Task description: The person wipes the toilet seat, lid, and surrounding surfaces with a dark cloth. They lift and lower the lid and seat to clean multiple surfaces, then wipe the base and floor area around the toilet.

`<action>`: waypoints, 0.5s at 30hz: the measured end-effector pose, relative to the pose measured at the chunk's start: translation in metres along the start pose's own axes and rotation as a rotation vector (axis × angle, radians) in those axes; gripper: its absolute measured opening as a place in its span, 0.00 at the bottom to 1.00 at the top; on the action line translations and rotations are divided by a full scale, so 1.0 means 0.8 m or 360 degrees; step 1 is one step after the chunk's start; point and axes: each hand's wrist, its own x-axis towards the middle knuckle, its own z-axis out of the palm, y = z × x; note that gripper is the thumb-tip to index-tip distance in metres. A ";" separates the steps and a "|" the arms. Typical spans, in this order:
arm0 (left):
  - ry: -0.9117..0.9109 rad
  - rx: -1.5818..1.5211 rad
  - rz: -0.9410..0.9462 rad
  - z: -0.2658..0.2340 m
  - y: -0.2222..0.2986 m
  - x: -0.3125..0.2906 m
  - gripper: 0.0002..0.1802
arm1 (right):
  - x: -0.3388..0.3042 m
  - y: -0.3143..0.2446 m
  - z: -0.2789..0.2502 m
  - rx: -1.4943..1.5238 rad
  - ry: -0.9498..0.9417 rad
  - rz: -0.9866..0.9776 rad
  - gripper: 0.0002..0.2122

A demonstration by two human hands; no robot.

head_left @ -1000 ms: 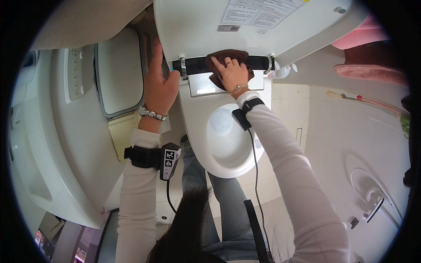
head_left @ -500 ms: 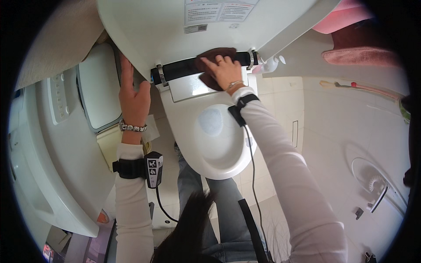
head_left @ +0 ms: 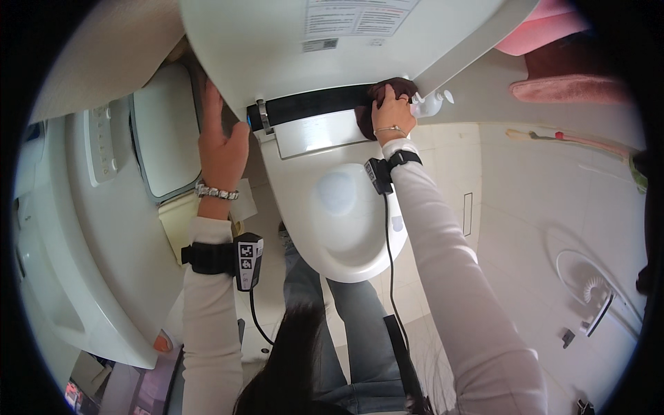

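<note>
A white toilet [head_left: 287,187] stands in front of me, its bowl uncovered. Behind the bowl runs a black bar [head_left: 318,104] with a metal clip at its left end, below a large raised white panel [head_left: 249,52] bearing printed labels. My right hand [head_left: 394,117] grips a dark brown cloth [head_left: 365,123], pressed to the bar's right end, which the cloth covers. At the panel's left edge is my left hand [head_left: 225,152], fingers stretched upward and thumb apart. Its fingertips lie in shadow along that edge, and whether they press on it is unclear.
Left stands a grey-rimmed lidded bin [head_left: 166,131] beside a white basin [head_left: 76,277]. White pump bottles [head_left: 430,104] are just right of the cloth. Pink and dark red towels [head_left: 560,66] hang at upper right. A hand shower [head_left: 598,315] is on the right wall.
My right hand has slid the cloth rightward along the black bar to its right end, bunching it. The left hand stays by the panel edge, and the whole view has shifted slightly.
</note>
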 end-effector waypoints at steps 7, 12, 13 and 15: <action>-0.0090 -0.0126 -0.0008 -0.006 0.010 -0.001 0.41 | -0.030 -0.082 -0.004 0.0420 -0.0120 0.0000 0.18; -0.0052 0.0040 0.0011 -0.006 0.011 0.001 0.42 | -0.090 -0.161 -0.009 0.0965 -0.0005 -0.0673 0.20; -0.0041 0.0035 0.0049 -0.005 0.012 0.001 0.42 | -0.099 -0.177 -0.011 0.1027 0.0036 -0.0819 0.20; -0.0031 0.0013 0.0046 -0.004 0.013 0.001 0.42 | -0.113 -0.201 -0.015 0.0673 -0.0050 -0.0987 0.20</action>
